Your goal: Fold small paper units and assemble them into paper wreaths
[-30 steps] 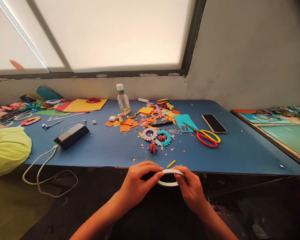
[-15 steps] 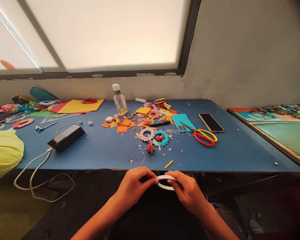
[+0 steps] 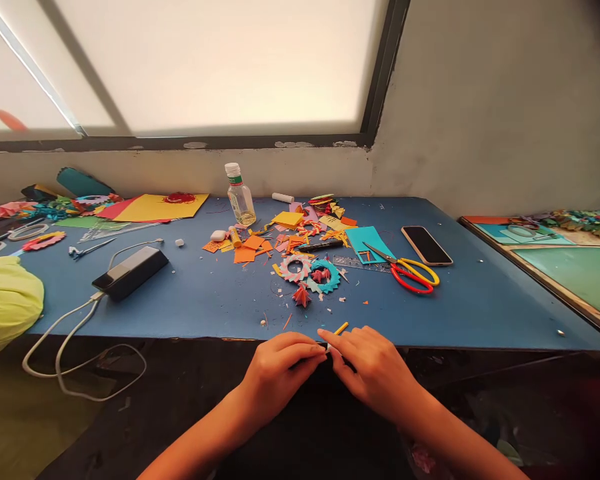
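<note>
Two hands meet over the near edge of the blue table in my head view, with a small white piece between their fingertips. I read the left hand as pinched narrow on it; the right hand has its thumb and first finger a little apart around it, and I can't tell whether they grip. Something that slight could slip if either pinch loosened, and with the dark gap under the hands, I'd expect it to fall past the table. The yellow stick lies just beyond the right fingers, so a forward nudge might roll it. Farther back, a careless reach could crush the red paper star or meet the open scissors.
</note>
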Tool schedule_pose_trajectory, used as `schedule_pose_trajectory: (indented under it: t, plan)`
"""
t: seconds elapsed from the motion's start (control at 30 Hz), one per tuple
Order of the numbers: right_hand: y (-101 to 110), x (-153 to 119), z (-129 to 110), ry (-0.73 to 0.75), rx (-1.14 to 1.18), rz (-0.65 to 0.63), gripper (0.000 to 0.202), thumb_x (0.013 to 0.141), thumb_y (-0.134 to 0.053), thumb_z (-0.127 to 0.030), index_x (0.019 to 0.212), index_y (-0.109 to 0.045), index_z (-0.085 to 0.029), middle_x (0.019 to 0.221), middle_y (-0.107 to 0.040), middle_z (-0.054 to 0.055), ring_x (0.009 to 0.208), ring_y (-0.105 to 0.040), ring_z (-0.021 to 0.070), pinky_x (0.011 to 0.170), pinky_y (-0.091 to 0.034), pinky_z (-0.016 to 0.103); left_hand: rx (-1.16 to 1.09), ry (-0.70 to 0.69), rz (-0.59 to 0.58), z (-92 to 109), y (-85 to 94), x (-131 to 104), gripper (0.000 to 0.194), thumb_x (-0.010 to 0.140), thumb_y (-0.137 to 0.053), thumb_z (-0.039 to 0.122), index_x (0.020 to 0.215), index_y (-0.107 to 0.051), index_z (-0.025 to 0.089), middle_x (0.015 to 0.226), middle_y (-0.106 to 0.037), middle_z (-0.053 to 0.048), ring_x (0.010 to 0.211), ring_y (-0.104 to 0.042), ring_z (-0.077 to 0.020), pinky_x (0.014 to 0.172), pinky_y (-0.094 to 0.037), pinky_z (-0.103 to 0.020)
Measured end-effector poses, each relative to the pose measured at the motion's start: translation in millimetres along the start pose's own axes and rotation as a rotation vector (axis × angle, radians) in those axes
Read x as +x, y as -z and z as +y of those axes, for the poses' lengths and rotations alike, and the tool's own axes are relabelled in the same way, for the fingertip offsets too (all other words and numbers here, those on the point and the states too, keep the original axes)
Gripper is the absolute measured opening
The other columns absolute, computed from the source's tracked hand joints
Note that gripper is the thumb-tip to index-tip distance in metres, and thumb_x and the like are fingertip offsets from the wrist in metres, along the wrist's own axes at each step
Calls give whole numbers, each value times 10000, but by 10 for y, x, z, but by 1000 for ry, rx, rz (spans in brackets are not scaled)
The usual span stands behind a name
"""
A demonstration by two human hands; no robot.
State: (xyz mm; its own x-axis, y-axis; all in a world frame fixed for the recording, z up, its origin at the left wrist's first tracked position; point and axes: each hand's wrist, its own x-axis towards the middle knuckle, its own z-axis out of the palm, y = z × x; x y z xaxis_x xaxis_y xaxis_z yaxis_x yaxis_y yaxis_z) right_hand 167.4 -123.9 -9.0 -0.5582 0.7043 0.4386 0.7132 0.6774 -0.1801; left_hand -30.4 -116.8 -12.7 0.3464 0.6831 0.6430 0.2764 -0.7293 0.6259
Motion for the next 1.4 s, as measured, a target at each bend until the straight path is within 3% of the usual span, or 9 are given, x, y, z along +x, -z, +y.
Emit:
schedule_pose_trajectory:
  t: [0.13,0.3,0.5,0.6,0.77,1.0,1.17,1.3,1.4]
  plan:
    - [107,119,6,-67,34,-158,247,928,-469,-229,1118,-623,-265,778,-629,20,703,-570,173,631,-368,292,88,-130,13,49,13,43,205,796,-647,64,968,-671,173,867,-720,-55,771,-677,-128,718,-559,-211]
    - [228,240,118,-83,-4,-186,337,970,-376,-403,848,-649,-248,695,-563,5,641,-533,152,580,-306,281,206,-69,47,-48,151,111,146,814,-647,117,943,-684,173,840,-714,-43,747,-673,-124,706,-546,-202]
    - [291,510,457,34,-148,-168,364,962,-391,-412,796,-643,-208,685,-571,20,617,-506,147,574,-293,286,515,217,-62,-663,543,360,301,910,-473,171,1170,-624,188,914,-737,-68,848,-702,-200,766,-562,-318]
    - [261,709,653,126,-170,-161,379,969,-388,-374,773,-652,-186,687,-586,38,632,-516,151,597,-314,291,593,245,-138,-945,654,552,426,886,-425,108,1285,-543,196,1317,-572,-124,1202,-550,-255,989,-458,-459]
    - [143,1011,984,83,365,-181,291,925,-487,-364,806,-684,-186,918,-666,86,859,-585,205,782,-404,353,4,199,-563,-1169,531,842,375,871,-497,147,1229,-593,207,1266,-619,-98,1191,-565,-205,1024,-436,-395]
    - [21,1056,1415,-144,855,-120,412,914,-450,-490,813,-665,-153,769,-699,67,736,-670,174,666,-527,303,-278,147,-806,-1162,416,1056,356,849,-581,162,1198,-622,216,1007,-731,-94,1003,-654,-197,919,-489,-357]
    - [4,990,1474,-282,947,-45,384,866,-532,-501,815,-694,-157,716,-689,55,751,-668,177,676,-521,291,-250,118,-788,-1161,367,981,352,874,-546,154,1212,-607,230,967,-723,-84,960,-642,-174,925,-469,-344]
    - [5,989,1413,-350,1051,-179,418,823,-607,-467,1127,-622,-180,663,-686,8,637,-650,148,569,-494,256,-116,121,-673,-1219,289,914,311,871,-563,183,1175,-624,210,933,-724,-82,939,-639,-176,888,-475,-330]
    - [11,984,1355,-369,1102,-269,366,819,-605,-474,1005,-637,-161,670,-682,11,619,-632,137,561,-477,251,-107,147,-550,-1214,229,934,282,841,-616,222,1119,-642,178,882,-729,-78,859,-662,-171,837,-498,-325]
